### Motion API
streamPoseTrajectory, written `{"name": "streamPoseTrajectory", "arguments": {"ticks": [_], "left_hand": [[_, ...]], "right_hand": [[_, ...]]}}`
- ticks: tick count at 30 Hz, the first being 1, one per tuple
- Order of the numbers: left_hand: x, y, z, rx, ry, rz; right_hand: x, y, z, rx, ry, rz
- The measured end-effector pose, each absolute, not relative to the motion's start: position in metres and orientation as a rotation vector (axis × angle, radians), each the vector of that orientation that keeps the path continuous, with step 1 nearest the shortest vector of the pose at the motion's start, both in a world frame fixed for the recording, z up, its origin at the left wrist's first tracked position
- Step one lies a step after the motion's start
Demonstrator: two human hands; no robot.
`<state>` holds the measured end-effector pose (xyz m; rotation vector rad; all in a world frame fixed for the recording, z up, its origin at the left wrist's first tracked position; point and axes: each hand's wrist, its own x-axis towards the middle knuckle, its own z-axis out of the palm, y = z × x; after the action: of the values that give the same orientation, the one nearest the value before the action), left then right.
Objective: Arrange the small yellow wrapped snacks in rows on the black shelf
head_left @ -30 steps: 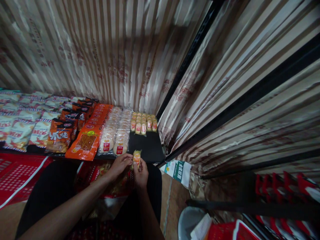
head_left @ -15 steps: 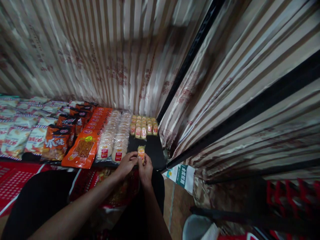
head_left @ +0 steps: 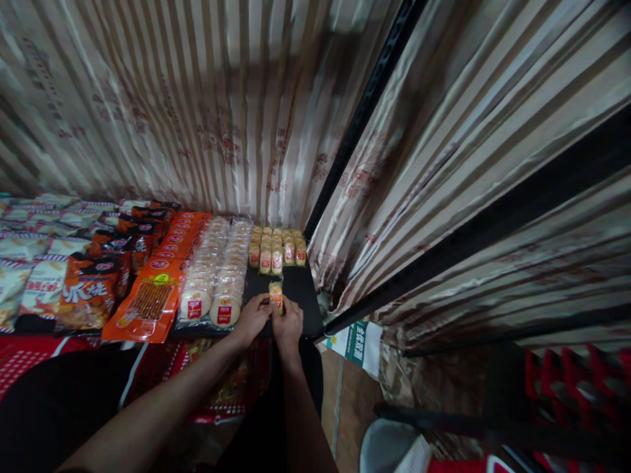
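Observation:
A small yellow wrapped snack with a red-and-white label is pinched upright between my two hands, over the front of the black shelf. My left hand grips it from the left side, and my right hand closes on it from the right and below. Behind it stand rows of matching wrapped snacks at the shelf's back right corner. Long clear packs of round white crackers lie just left of my left hand.
Orange packs of brown sticks, orange-and-black snack bags and white bags fill the shelf leftward. Black metal posts and a striped curtain close off the back and right. A red basket sits below.
The view has shifted slightly, so the shelf goods sit a little further left. Both hands still hold the same small snack, which appears slightly higher and turned a little.

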<state>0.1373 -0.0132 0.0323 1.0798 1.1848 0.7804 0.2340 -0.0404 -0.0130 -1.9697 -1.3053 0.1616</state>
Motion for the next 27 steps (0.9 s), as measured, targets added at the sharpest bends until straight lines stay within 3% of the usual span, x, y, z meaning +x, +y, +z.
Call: {"name": "streamPoseTrajectory", "arguments": {"ticks": [27], "left_hand": [[0.179, 0.021, 0.026, 1.267, 1.205, 0.767]], "right_hand": [[0.264, 0.005, 0.000, -2.068, -1.166, 0.237]]}}
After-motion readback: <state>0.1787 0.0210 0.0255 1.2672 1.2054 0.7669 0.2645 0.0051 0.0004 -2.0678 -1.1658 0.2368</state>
